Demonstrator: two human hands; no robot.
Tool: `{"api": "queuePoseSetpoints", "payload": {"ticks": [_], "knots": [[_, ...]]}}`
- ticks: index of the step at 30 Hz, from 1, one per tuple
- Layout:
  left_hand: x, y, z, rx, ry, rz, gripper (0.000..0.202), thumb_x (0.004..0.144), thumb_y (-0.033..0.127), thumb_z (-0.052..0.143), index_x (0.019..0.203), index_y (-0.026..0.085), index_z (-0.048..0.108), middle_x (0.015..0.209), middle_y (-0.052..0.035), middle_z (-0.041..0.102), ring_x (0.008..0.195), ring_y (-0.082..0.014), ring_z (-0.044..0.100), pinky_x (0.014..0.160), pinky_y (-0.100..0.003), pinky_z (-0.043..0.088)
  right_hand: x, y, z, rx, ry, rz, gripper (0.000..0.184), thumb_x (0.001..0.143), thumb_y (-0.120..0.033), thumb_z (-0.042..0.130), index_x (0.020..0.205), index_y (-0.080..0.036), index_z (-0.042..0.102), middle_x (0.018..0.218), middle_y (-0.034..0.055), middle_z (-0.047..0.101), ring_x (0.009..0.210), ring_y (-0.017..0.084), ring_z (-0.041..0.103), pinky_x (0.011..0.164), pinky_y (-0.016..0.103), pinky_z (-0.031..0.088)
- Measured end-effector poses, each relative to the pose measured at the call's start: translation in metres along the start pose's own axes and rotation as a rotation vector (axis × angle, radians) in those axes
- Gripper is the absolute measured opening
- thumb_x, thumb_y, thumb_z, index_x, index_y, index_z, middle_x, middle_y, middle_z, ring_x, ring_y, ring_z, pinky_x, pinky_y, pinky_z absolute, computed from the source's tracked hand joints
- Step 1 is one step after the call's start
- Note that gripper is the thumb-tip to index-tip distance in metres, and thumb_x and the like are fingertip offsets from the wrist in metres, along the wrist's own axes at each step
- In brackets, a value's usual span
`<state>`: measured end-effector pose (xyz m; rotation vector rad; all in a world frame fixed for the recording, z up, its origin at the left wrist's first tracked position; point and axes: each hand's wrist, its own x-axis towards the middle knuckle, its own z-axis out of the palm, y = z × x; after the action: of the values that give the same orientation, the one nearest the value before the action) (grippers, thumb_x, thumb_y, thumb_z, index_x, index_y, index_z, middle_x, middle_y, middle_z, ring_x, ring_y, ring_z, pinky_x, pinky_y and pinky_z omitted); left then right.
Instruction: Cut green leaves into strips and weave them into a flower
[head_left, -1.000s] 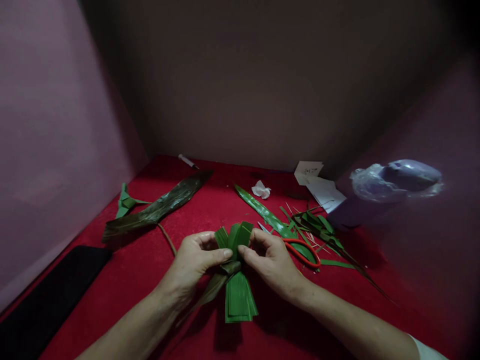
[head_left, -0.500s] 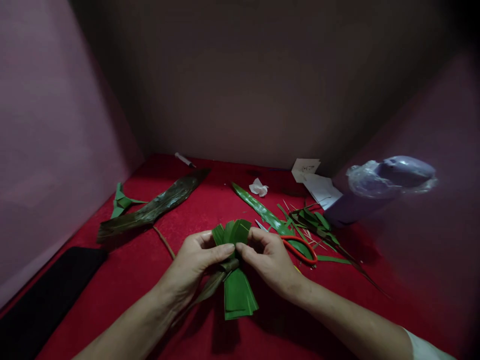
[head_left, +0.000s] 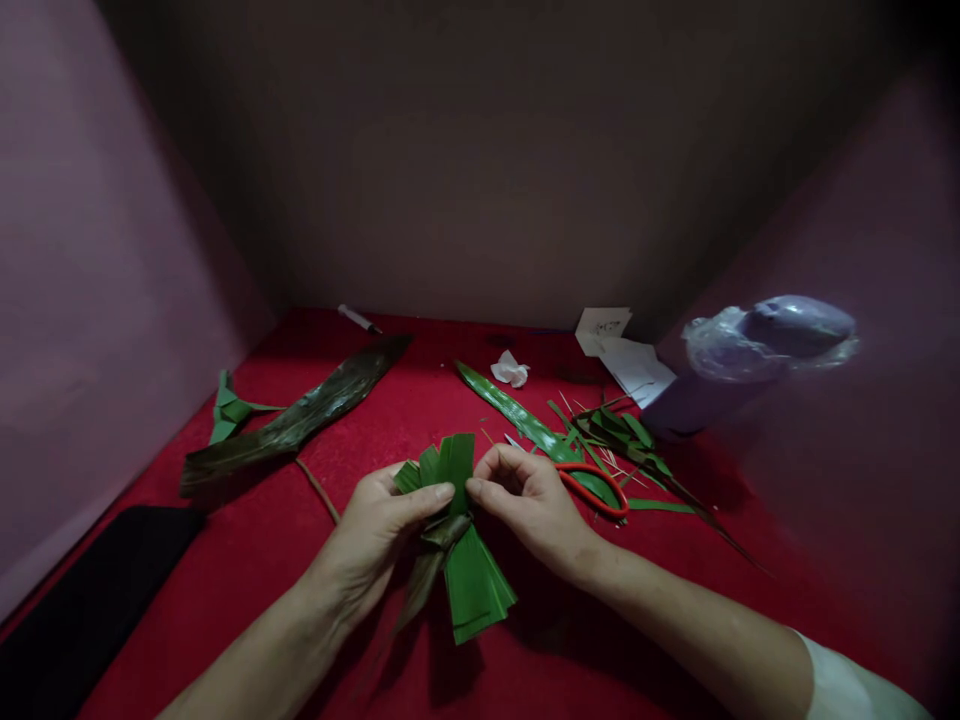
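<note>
A bundle of folded green leaf strips (head_left: 474, 590), fanned out above and below a darker wrapped band (head_left: 448, 532), is held over the red table. My left hand (head_left: 382, 530) is closed around its left side, thumb pressed on the front near the middle. My right hand (head_left: 529, 505) is pinched, with thumb and index fingertips at the bundle's right edge. The tip of a thin stick (head_left: 487, 437) shows just above those fingers; what they grip is hidden. A dark leaf tail (head_left: 421, 590) hangs from the band at lower left.
Red-handled scissors (head_left: 600, 492) lie right of my right hand, by a long green leaf (head_left: 517, 415) and leaf scraps (head_left: 622, 430) with thin sticks. A folded leaf piece (head_left: 229, 408), dark leaf (head_left: 315, 415) and black flat object (head_left: 105, 590) are left. A plastic-topped purple object (head_left: 772, 345) stands right.
The upper leaf strips have tilted left and the bundle has turned slightly between my hands. My right fingertips have shifted to its right edge. The whole view has shifted slightly.
</note>
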<state>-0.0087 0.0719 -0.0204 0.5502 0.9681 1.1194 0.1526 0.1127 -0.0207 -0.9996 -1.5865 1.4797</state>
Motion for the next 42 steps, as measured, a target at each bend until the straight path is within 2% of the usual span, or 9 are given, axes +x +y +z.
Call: {"api": "queuePoseSetpoints", "payload": {"ticks": [8, 16, 23, 27, 30, 32, 34, 38, 42], "knots": [[-0.005, 0.003, 0.007, -0.075, -0.049, -0.032, 0.023, 0.073, 0.017, 0.067, 0.095, 0.009, 0.069, 0.078, -0.0112, 0.072, 0.065, -0.0177, 0.065, 0.068, -0.03, 0.05, 0.001, 0.003, -0.001, 0.015, 0.004, -0.013, 0.012, 0.077, -0.018, 0.055, 0.068, -0.018, 0.046, 0.06, -0.0061, 0.041, 0.054, 0.008, 0.036, 0.051, 0.022, 0.03], [-0.004, 0.004, 0.007, -0.038, -0.025, -0.04, 0.015, 0.074, 0.016, 0.065, 0.088, 0.01, 0.07, 0.074, -0.0088, 0.072, 0.065, -0.017, 0.065, 0.069, -0.029, 0.05, 0.0, 0.003, -0.001, 0.004, -0.011, -0.062, 0.012, 0.079, -0.019, 0.055, 0.069, -0.018, 0.047, 0.06, -0.0062, 0.04, 0.055, 0.008, 0.036, 0.051, 0.022, 0.03], [-0.005, 0.004, 0.008, -0.016, -0.033, -0.006, 0.017, 0.073, 0.015, 0.067, 0.089, 0.009, 0.07, 0.076, -0.0093, 0.072, 0.067, -0.0172, 0.066, 0.069, -0.029, 0.051, 0.0, 0.005, 0.0, -0.011, 0.014, -0.033, 0.013, 0.079, -0.02, 0.055, 0.069, -0.018, 0.047, 0.06, -0.0061, 0.041, 0.054, 0.008, 0.036, 0.05, 0.021, 0.03], [-0.003, 0.001, 0.007, 0.007, 0.032, 0.031, 0.018, 0.069, 0.015, 0.071, 0.086, 0.009, 0.069, 0.075, -0.0085, 0.072, 0.067, -0.0175, 0.065, 0.07, -0.031, 0.052, 0.0, 0.004, -0.001, -0.046, 0.005, -0.044, 0.014, 0.081, -0.023, 0.055, 0.07, -0.018, 0.047, 0.06, -0.0057, 0.042, 0.054, 0.008, 0.038, 0.05, 0.021, 0.032], [-0.002, 0.001, 0.006, -0.001, 0.108, 0.053, 0.021, 0.067, 0.016, 0.073, 0.086, 0.009, 0.068, 0.072, -0.0076, 0.071, 0.063, -0.0168, 0.065, 0.067, -0.031, 0.052, -0.001, -0.001, -0.004, -0.161, 0.018, -0.096, 0.015, 0.086, -0.032, 0.051, 0.078, -0.019, 0.049, 0.068, -0.0029, 0.049, 0.061, 0.01, 0.045, 0.056, 0.023, 0.037], [-0.003, 0.002, 0.005, -0.004, 0.161, 0.065, 0.02, 0.066, 0.017, 0.074, 0.083, 0.009, 0.068, 0.07, -0.0073, 0.071, 0.059, -0.0163, 0.064, 0.063, -0.031, 0.052, -0.002, -0.005, -0.008, -0.304, 0.074, -0.167, 0.019, 0.092, -0.035, 0.042, 0.084, -0.02, 0.049, 0.073, -0.0011, 0.051, 0.066, 0.011, 0.047, 0.061, 0.025, 0.037], [-0.003, 0.003, 0.003, -0.005, 0.201, 0.079, 0.019, 0.065, 0.017, 0.074, 0.08, 0.009, 0.067, 0.069, -0.007, 0.07, 0.057, -0.0165, 0.064, 0.06, -0.03, 0.052, -0.002, -0.009, -0.012, -0.428, 0.113, -0.23, 0.025, 0.095, -0.034, 0.035, 0.079, -0.02, 0.048, 0.07, -0.0016, 0.049, 0.063, 0.011, 0.044, 0.061, 0.025, 0.036], [-0.002, 0.005, 0.002, -0.021, 0.219, 0.109, 0.016, 0.064, 0.016, 0.075, 0.077, 0.01, 0.066, 0.067, -0.005, 0.069, 0.057, -0.0157, 0.063, 0.059, -0.03, 0.052, -0.004, -0.014, -0.016, -0.573, 0.069, -0.308, 0.027, 0.093, -0.029, 0.041, 0.07, -0.019, 0.048, 0.064, -0.0024, 0.046, 0.059, 0.01, 0.041, 0.058, 0.024, 0.033], [0.0, 0.005, 0.003, -0.054, 0.214, 0.128, 0.015, 0.064, 0.015, 0.074, 0.075, 0.011, 0.065, 0.065, -0.0038, 0.068, 0.056, -0.0149, 0.062, 0.059, -0.029, 0.052, -0.008, -0.017, -0.015, -0.603, 0.037, -0.359, 0.014, 0.091, -0.024, 0.047, 0.085, -0.019, 0.058, 0.068, -0.002, 0.057, 0.059, 0.009, 0.048, 0.06, 0.023, 0.035]]}}
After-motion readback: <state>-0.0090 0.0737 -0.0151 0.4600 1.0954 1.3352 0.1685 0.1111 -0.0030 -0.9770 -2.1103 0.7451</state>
